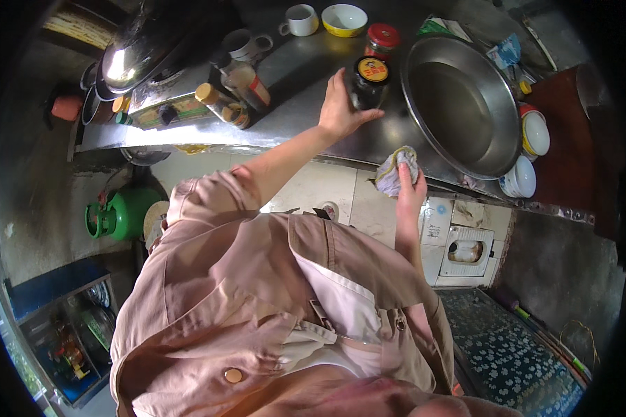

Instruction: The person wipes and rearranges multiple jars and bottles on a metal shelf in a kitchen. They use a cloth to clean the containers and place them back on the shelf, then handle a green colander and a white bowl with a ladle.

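Note:
My left hand (342,108) reaches over the counter, thumb and fingers spread beside a dark glass jar (362,96) with a yellow and black lid. The jar stands upright, and I cannot tell whether the fingers touch it. Behind it is a red-lidded jar (382,42). Close to the counter's front edge, my right hand (410,191) is closed on a crumpled pale cloth (394,172) with a yellowish border. Right of the jar sits a wide metal basin (459,104), seemingly with some water in it.
Along the metal counter (295,90) are a yellow-lidded bottle (222,108), a mug (301,21) and a yellow-and-white bowl (344,21). A big wok (135,59) stands at left. Bowls (519,179) lean by the basin. A green gas cylinder (129,214) is below left.

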`<act>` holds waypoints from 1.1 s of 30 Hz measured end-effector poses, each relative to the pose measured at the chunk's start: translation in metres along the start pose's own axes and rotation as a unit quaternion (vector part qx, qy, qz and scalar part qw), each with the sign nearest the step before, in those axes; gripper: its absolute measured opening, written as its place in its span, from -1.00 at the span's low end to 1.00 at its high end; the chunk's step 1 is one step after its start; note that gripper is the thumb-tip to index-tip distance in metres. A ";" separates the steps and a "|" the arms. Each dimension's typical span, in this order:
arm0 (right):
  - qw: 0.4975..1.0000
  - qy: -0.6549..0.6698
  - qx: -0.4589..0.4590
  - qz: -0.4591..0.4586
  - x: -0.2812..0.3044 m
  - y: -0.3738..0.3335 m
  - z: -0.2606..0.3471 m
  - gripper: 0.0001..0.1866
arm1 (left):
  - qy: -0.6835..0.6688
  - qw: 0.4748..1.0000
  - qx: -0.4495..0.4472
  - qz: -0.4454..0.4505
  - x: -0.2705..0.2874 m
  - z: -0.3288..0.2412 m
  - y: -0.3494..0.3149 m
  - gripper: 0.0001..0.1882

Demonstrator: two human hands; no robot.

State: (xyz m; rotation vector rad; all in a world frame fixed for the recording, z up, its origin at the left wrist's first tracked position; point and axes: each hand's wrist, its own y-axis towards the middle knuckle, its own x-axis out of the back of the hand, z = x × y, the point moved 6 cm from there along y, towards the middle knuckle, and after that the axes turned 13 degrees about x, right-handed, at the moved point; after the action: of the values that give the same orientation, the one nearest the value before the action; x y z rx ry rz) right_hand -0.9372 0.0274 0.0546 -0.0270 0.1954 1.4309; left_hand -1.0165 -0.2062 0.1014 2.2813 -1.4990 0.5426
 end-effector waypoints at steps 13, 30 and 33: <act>0.994 -0.076 0.075 0.012 0.021 -0.007 0.043 -0.58 | -0.113 0.993 0.026 -0.015 -0.009 0.013 0.000 0.00; 0.943 0.039 -0.001 0.330 -0.165 0.077 0.008 -0.73 | -0.090 0.989 -0.027 0.114 0.089 0.008 -0.077 -0.05; 0.949 0.089 -0.139 0.267 -0.157 0.069 -0.036 -0.64 | -0.195 0.975 -0.018 0.106 0.105 -0.003 -0.081 -0.01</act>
State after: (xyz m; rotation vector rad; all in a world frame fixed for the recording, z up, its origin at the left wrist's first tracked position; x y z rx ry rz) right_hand -1.0288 -0.1220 0.0497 -0.3607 0.1527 1.9918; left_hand -0.9036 -0.2573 0.1498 2.3073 -1.9333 0.1181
